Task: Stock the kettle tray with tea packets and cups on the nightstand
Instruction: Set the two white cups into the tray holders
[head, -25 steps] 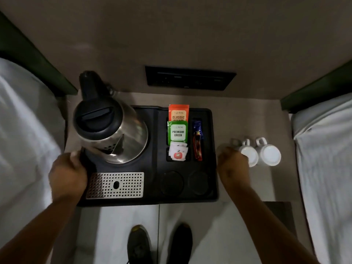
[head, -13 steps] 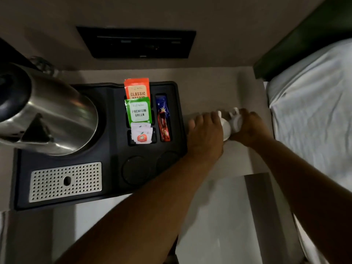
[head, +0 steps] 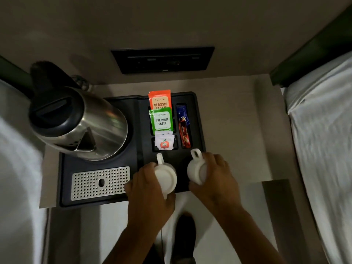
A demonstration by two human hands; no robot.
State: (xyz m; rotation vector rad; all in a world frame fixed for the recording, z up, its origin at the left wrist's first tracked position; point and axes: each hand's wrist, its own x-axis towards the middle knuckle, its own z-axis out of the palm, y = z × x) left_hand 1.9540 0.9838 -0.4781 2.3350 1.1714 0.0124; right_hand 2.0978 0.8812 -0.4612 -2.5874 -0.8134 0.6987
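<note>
A black kettle tray [head: 141,119] sits on the beige nightstand [head: 232,121]. Its slots hold an orange Classic Assam packet [head: 160,101], a green Premium Green packet [head: 161,120], white sachets [head: 164,141] and a red and blue stick packet [head: 184,126]. My left hand [head: 146,185] grips an upside-down white cup [head: 165,176] over the tray's front right area. My right hand [head: 215,176] grips a second upside-down white cup [head: 197,168] beside it. Both handles point away from me. The round cup recesses are hidden under the cups and hands.
A steel kettle [head: 80,122] with a black lid stands on the tray's left side, above a perforated metal drip plate [head: 101,182]. A dark switch panel [head: 162,60] is on the wall behind. White beds [head: 323,149] flank the nightstand. My shoes [head: 184,239] show below.
Both hands took the two white cups from the nightstand's right side and carried them left, over the tray's front right area. The view has swung back to centre on the tray.
</note>
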